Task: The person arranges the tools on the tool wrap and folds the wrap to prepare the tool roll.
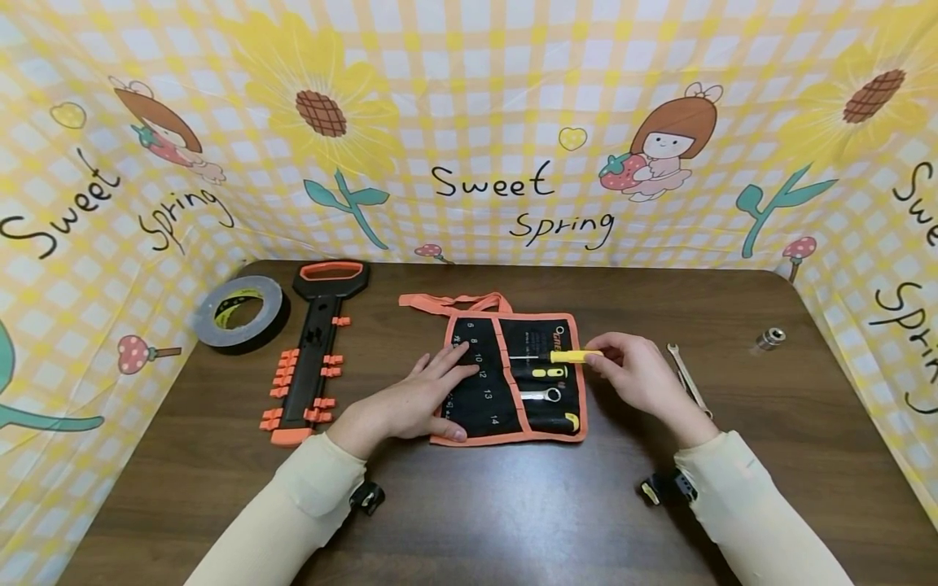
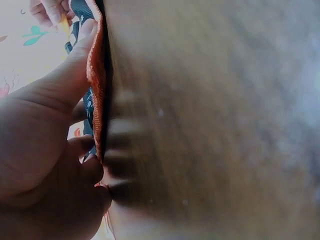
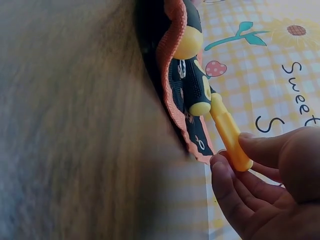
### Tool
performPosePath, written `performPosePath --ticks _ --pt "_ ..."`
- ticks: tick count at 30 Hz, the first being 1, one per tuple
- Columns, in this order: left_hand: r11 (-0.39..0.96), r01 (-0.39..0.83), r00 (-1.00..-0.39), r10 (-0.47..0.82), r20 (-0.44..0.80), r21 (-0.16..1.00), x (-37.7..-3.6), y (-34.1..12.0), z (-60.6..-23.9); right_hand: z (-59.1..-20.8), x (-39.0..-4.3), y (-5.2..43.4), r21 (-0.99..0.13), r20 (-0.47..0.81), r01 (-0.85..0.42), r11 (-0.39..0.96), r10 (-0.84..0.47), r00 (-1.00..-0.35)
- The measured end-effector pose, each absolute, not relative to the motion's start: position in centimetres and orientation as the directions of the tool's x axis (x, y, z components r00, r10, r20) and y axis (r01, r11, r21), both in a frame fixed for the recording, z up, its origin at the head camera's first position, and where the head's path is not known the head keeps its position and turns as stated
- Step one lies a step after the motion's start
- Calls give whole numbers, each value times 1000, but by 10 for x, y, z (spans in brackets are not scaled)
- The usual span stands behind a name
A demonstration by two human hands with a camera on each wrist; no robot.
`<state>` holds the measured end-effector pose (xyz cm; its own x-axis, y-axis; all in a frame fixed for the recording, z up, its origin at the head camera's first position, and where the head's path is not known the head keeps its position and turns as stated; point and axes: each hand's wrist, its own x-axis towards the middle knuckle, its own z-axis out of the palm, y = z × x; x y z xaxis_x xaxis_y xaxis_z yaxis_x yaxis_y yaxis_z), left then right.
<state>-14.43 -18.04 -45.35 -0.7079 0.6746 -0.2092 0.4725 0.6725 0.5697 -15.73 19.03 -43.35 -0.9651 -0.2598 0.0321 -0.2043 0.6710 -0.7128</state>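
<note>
A black tool pouch with orange edging lies spread on the table, its left part printed with numbers. My left hand rests flat on that part, fingers spread, thumb by the lower orange edge. With thumb and fingertips my right hand pinches the handle end of a yellow screwdriver. Its thin shaft points left over the pouch's right pockets. Those pockets hold a ring-ended wrench, a black-and-yellow handle and another rounded yellow-ended tool.
Left of the pouch lies a black rack with orange clips, beside a roll of tape. A loose wrench lies by my right wrist, and a metal socket stands farther right. Patterned cloth walls the table's back and sides.
</note>
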Motion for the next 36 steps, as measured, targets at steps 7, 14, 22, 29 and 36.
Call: performPosePath --ticks 7,14,22,29,36 --pt "670 472 -706 676 -210 572 -146 -180 -455 -438 -163 184 -680 58 -239 693 -275 -960" --pt "696 469 -707 665 -241 544 -147 -180 -455 -440 -167 177 -660 47 -256 706 -301 -952" --pt "701 461 -701 664 -260 544 -149 -179 -455 -441 -171 167 -658 17 -247 711 -314 -949" --pt "697 448 -699 664 -267 561 -149 -180 -453 -443 -174 162 -655 43 -277 703 -332 -942" --pt "703 444 -701 659 -273 555 -149 -180 -455 -446 -178 158 -652 66 -311 692 -356 -932"
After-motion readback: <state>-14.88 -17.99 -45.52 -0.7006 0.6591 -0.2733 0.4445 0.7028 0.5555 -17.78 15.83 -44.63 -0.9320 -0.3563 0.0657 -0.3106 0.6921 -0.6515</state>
